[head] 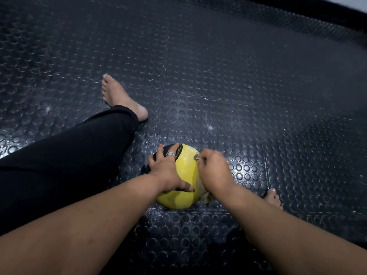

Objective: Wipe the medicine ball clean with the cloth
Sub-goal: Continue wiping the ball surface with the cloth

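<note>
A yellow medicine ball (185,163) with a black panel on its left side sits on the dark studded floor, low in the middle of the head view. My left hand (165,171), wearing a ring, lies spread over the ball's top left, fingers on the black panel and thumb curled round the near side. My right hand (215,172) grips a pale, crumpled cloth (205,196) and presses it against the ball's right side. Most of the cloth is hidden under that hand; a bit sticks out below the wrist and at the fingertips.
Black rubber floor mat (218,76) with round studs stretches all around. My left leg in black trousers (69,155) and bare foot (119,98) lie left of the ball. My right foot's toes (273,197) show right of my forearm. A dark raised edge (317,14) runs along the top right.
</note>
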Demonstrator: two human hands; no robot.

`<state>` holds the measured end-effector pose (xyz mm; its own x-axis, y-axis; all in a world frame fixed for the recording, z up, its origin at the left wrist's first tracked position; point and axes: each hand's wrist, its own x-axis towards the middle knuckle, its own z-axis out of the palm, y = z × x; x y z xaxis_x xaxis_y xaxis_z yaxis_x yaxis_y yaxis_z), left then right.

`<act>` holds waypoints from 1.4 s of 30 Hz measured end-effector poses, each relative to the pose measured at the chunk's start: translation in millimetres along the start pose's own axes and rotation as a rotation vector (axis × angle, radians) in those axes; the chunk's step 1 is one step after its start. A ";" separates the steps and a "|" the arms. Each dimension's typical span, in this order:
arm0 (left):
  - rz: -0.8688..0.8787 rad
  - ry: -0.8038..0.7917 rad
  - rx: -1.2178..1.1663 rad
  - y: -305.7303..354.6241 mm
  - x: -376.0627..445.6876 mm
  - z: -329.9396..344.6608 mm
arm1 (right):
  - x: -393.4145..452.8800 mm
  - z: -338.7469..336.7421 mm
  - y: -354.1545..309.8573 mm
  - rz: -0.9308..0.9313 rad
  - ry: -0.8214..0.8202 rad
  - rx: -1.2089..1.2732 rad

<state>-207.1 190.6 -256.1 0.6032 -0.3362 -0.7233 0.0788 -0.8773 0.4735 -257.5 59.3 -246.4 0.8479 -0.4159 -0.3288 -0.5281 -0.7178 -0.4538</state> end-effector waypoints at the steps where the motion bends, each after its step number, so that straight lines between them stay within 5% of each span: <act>1: 0.006 0.000 0.010 -0.6 -0.3 0.3 | -4.9 -3.8 0.4 -0.046 -0.031 -0.016; 5: 0.019 0.008 0.025 2.1 -4.3 4.0 | 0.6 -38.3 -2.5 -0.096 -0.282 -0.069; 11: 0.024 -0.004 -0.003 4.6 -3.0 1.6 | -20.0 -9.9 -15.6 -0.367 -0.059 -0.169; 14: 0.024 -0.010 -0.003 2.5 0.3 6.9 | -15.4 2.4 -19.3 -0.348 -0.006 -0.167; 22: 0.061 -0.032 0.041 4.5 -0.6 5.5 | 13.5 -5.9 -31.3 -0.340 -0.128 -0.200; 28: 0.045 -0.026 0.056 6.4 9.3 2.3 | -26.9 -9.3 -3.2 -0.371 -0.104 -0.086; 37: 0.066 -0.030 0.109 3.6 9.8 1.5 | 20.3 3.4 -28.0 -0.229 -0.036 -0.107; 42: 0.069 -0.035 0.101 0.5 15.5 -1.1 | -5.7 3.1 -9.4 -0.351 -0.017 -0.100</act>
<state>-196.8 185.3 -266.5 0.5758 -0.4072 -0.7090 -0.0432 -0.8811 0.4710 -257.4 70.2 -242.8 0.9754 -0.1255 -0.1812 -0.1967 -0.8667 -0.4584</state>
